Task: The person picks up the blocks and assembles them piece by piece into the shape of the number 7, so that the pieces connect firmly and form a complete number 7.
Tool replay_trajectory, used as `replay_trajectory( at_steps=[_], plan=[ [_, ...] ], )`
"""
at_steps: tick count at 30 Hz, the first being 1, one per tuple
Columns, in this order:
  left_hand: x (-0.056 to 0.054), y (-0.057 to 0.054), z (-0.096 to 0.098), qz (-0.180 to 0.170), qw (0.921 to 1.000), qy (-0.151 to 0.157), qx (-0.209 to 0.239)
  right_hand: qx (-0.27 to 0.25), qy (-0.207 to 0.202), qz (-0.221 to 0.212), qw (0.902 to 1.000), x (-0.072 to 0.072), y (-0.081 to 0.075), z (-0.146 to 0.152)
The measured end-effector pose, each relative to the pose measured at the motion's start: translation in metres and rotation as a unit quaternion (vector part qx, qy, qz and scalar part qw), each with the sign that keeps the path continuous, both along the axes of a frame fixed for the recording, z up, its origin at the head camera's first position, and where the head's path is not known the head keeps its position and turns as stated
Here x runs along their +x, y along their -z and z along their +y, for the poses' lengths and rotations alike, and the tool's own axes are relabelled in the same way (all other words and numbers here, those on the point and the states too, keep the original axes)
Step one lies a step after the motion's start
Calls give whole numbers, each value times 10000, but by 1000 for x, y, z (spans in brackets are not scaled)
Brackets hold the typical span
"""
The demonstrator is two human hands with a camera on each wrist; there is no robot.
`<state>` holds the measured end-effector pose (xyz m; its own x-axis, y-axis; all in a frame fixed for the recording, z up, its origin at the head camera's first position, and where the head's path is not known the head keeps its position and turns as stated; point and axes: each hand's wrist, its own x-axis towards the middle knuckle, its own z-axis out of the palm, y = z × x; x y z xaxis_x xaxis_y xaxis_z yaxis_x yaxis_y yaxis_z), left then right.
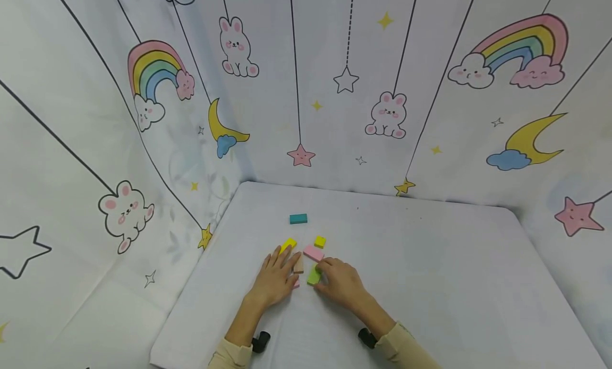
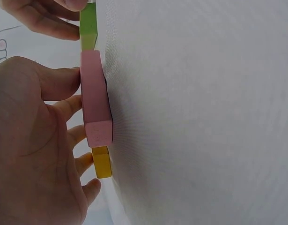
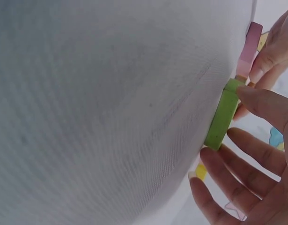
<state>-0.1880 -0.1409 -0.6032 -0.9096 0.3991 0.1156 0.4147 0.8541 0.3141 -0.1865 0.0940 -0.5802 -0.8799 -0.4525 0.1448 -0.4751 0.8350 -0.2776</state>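
Low over the white table, my left hand [image 1: 271, 283] lies with its fingers spread. Its thumb touches a pink block [image 2: 94, 93], while its fingertips reach a long yellow block [image 1: 289, 244]. Between the hands sits a natural wood block [image 1: 298, 266], close to the left index finger. My right hand [image 1: 344, 283] pinches a light green block [image 3: 222, 117] between thumb and fingers, low at the table surface. Just beyond it lies another pink block [image 1: 313, 252], with a small yellow block [image 1: 320, 242] behind that. The left hand partly covers the nearer pink block.
A teal block [image 1: 298, 219] lies farther back on the white table [image 1: 430, 284]. White cloth [image 1: 330, 125] printed with rainbows, rabbits and stars hangs behind and at the sides. A black wrist device [image 1: 261, 342] shows by the left sleeve, and another [image 1: 367, 337] by the right.
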Motion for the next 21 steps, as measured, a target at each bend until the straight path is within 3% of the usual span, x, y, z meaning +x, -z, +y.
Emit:
replay_trajectory(
  at_steps=[21],
  plan=[
    [0, -1, 1, -44, 9999, -39, 102, -116, 224, 4, 9997, 5, -2, 13]
  ],
)
